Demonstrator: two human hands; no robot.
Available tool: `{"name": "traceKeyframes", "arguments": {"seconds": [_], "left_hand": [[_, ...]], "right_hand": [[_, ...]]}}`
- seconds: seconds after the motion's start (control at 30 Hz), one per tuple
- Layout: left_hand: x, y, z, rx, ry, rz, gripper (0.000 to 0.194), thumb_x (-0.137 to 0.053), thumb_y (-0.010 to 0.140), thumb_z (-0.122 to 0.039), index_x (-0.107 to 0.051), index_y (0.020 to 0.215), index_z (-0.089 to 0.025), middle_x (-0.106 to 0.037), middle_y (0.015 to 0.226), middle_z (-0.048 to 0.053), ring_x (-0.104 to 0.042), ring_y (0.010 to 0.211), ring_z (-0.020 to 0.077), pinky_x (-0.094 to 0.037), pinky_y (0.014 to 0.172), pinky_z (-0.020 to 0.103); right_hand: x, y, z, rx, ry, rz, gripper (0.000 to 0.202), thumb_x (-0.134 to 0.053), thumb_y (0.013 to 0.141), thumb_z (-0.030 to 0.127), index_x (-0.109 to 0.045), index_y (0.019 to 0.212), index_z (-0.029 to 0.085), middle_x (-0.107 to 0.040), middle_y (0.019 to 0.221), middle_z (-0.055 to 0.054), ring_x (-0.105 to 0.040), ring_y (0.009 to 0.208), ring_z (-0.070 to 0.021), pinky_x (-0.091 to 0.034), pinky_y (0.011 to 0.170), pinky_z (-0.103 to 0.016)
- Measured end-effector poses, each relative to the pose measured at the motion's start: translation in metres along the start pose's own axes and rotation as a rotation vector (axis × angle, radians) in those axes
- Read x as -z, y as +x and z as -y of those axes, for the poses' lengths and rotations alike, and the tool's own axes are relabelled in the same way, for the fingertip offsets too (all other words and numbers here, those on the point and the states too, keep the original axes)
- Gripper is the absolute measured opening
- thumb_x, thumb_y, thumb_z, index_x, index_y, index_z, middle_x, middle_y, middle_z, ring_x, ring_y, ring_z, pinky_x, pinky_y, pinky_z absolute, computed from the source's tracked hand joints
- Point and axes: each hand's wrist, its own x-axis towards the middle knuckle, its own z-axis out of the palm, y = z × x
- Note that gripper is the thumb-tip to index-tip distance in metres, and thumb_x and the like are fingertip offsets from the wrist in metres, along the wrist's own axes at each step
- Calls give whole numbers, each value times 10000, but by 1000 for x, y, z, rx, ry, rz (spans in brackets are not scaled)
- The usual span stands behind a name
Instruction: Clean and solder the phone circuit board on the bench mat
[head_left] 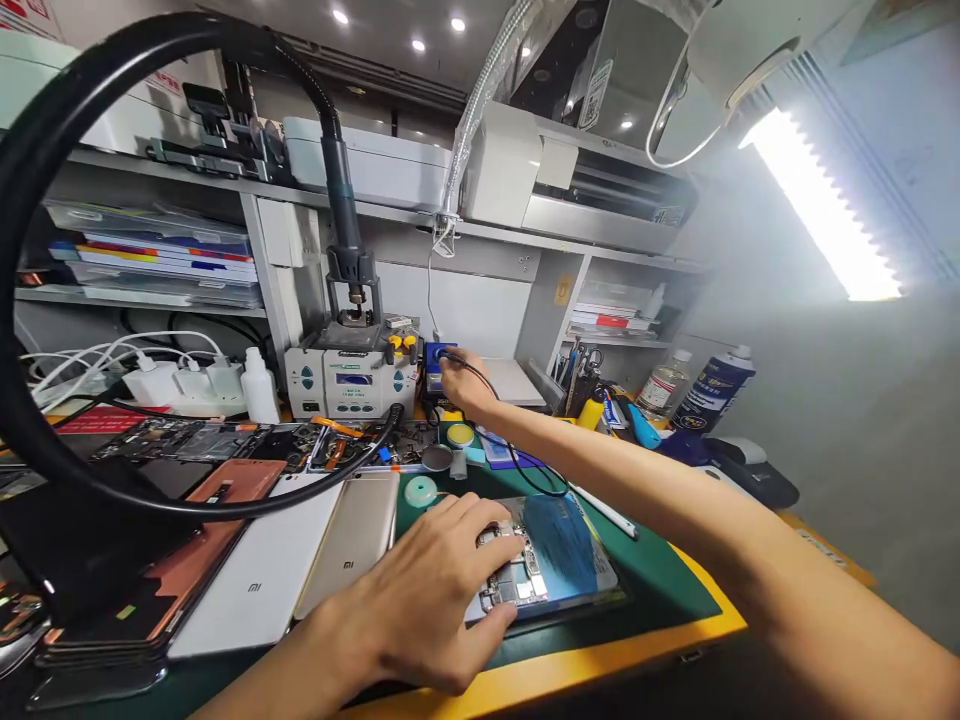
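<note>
My left hand rests at the front of the green mat, its fingers spread around a small circuit board. Thumb and fingertips touch the board's edges. Under the board lies a clear and blue flat pad. Farther back, my right hand reaches to a blue device beside the grey hot-air station. Its fingers are bent near a black cable at the device's front; what they grip is partly hidden.
Phone backs and a black hose lie at the left. A white pen-like tool is right of the pad. Bottles stand back right; a lamp hangs above.
</note>
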Motion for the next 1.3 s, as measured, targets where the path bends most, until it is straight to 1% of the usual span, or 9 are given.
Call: {"name": "traceKeyframes", "arguments": {"seconds": [0.17,0.37,0.47,0.57,0.67,0.77,0.93,1.17,1.3], "left_hand": [[-2,0,0,4,-31,-18,507,-795,925,-311,-655,1399,-201,-688,1406,111,-667,1284,308,-578,1136,569],[2,1,-1,24,-2,-19,483,-795,882,-283,-685,1345,-202,-724,1296,107,-680,1171,307,-628,1042,508],[6,0,0,26,8,-13,530,-798,882,-310,-674,1387,-206,-732,1264,106,-685,1156,317,-634,1018,517],[7,-2,3,27,21,-10,543,-790,889,-324,-670,1405,-205,-739,1267,107,-693,1169,330,-636,1022,537],[4,-5,6,37,43,-26,542,-790,878,-326,-671,1395,-220,-746,1260,98,-700,1157,331,-641,993,529],[2,-6,7,49,68,-47,491,-791,863,-326,-684,1333,-233,-751,1209,79,-708,1110,316,-642,950,500],[4,-6,5,18,122,-72,439,-775,881,-304,-691,1307,-243,-783,1220,63,-740,1104,285,-651,940,438],[11,-11,0,-39,218,-155,417,-787,920,-320,-691,1321,-261,-828,1281,55,-794,1173,287,-648,1087,440],[17,-7,-1,-63,263,-149,375,-772,935,-352,-701,1293,-266,-842,1267,32,-806,1150,272,-686,959,375]], "right_hand": [[16,15,-1,43,-63,-44,366,-755,1113,406,-720,1428,223,-717,1487,-121,-748,1246,-291,-663,1050,-515],[48,17,13,30,24,-128,380,-765,1106,421,-724,1411,199,-736,1438,-113,-761,1212,-293,-672,1022,-509],[77,8,23,5,139,-187,390,-767,1105,427,-719,1407,186,-748,1400,-116,-773,1171,-279,-681,991,-496],[113,-7,26,-16,275,-267,395,-762,1108,432,-713,1415,189,-746,1401,-116,-774,1166,-276,-683,983,-494],[147,-25,16,-39,395,-344,408,-758,1109,427,-701,1439,194,-734,1426,-120,-768,1184,-282,-681,990,-500],[169,-40,-4,-83,475,-341,396,-771,1103,405,-706,1433,194,-732,1433,-119,-765,1192,-283,-682,994,-501],[180,-58,-41,-150,568,-291,405,-760,1108,427,-703,1437,198,-732,1431,-120,-765,1185,-281,-682,988,-499],[180,-77,-82,-263,623,-111,348,-765,1109,410,-720,1366,179,-764,1291,-91,-781,1025,-228,-699,856,-409],[180,-81,-92,-288,645,0,314,-756,1116,419,-728,1309,173,-769,1178,-64,-763,896,-185,-680,755,-342]]}}
